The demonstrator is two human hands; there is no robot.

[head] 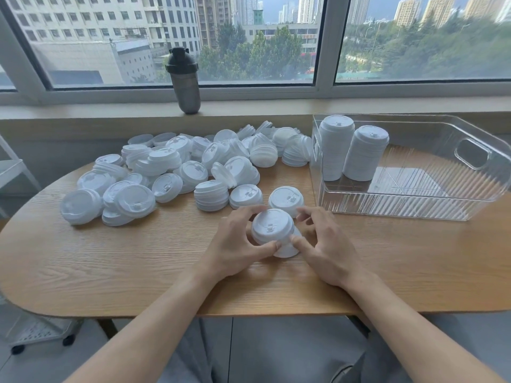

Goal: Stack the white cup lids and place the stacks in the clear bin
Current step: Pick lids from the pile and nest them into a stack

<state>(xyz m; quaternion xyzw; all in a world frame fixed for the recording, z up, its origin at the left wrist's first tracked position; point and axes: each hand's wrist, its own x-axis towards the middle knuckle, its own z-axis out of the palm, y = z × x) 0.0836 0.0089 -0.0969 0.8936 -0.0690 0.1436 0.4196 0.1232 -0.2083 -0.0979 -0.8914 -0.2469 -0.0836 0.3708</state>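
Note:
A short stack of white cup lids [272, 229] stands on the wooden table [110, 261] near its front edge. My left hand [237, 239] grips the stack from the left, thumb at its front. My right hand [323, 241] holds it from the right, thumb against its lower part. A large heap of loose white lids [177, 167] spreads over the table's back left. A single lid [286, 199] lies just behind the stack. The clear bin [414, 205] stands at the right, with two tall lid stacks [336, 147] [365, 153] in its left end.
A dark shaker bottle [185, 81] stands on the window sill behind the heap. A small partial stack [211, 194] and another single lid [245, 195] lie left of my hands. A white wheeled rack [25, 327] is on the floor at the left.

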